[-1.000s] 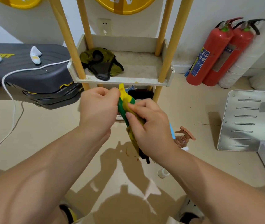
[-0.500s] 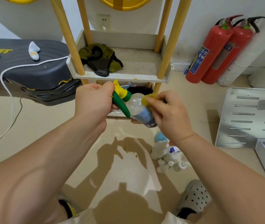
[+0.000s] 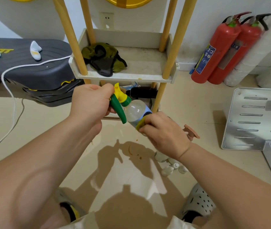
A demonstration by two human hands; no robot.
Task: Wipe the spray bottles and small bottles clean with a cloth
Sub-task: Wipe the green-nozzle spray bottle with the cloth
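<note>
My left hand (image 3: pixel 91 103) grips the yellow and green trigger head of a clear spray bottle (image 3: pixel 134 110), held tilted in the air in front of the shelf. My right hand (image 3: pixel 164 131) wraps a yellow-green cloth (image 3: pixel 140 123) round the bottle's lower body, and most of the cloth is hidden under its fingers. Several small white bottles (image 3: pixel 169 167) stand on the floor below my right wrist. A brown pump top (image 3: pixel 191 131) of another bottle shows just right of my right hand.
A wooden-post shelf unit (image 3: pixel 169 76) stands straight ahead with a dark green rag (image 3: pixel 104 59) on its tray. Two red fire extinguishers (image 3: pixel 220 48) lean at the right wall. A metal plate (image 3: pixel 253 118) lies right, a black case (image 3: pixel 32 71) with a white cable left.
My right hand slid with the cloth from the bottle's upper body down to its lower body. The left hand keeps its grip on the trigger head.
</note>
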